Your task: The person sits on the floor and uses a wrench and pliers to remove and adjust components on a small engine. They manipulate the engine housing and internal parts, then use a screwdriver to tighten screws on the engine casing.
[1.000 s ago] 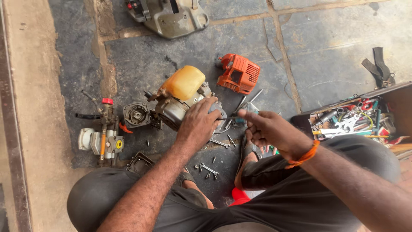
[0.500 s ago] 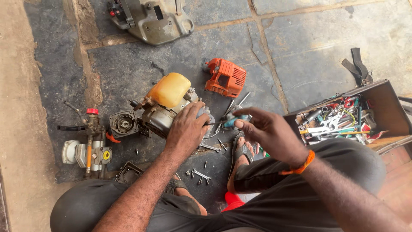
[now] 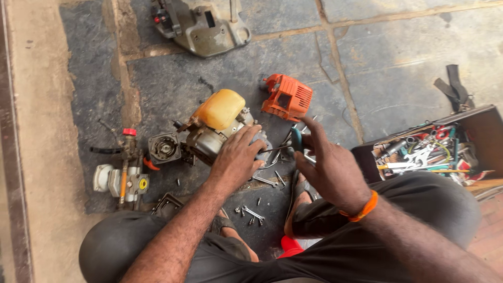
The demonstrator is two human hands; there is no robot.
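Nearest, loose bolts (image 3: 250, 214) scattered on dark stone floor (image 3: 173, 78) between the knees. Just beyond, left hand (image 3: 237, 157) pressed flat on engine (image 3: 217, 131) at centre, fingers spread over its housing; right hand (image 3: 327, 165) clenched round a teal-handled screwdriver (image 3: 296, 139), shaft aimed left at the engine. Left, carburettor parts (image 3: 123, 175) with red cap. Right, open toolbox (image 3: 474, 126) crammed with spanners. Farther, orange cover (image 3: 287, 97); farthest, grey metal guard (image 3: 201, 26) by the paving joint.
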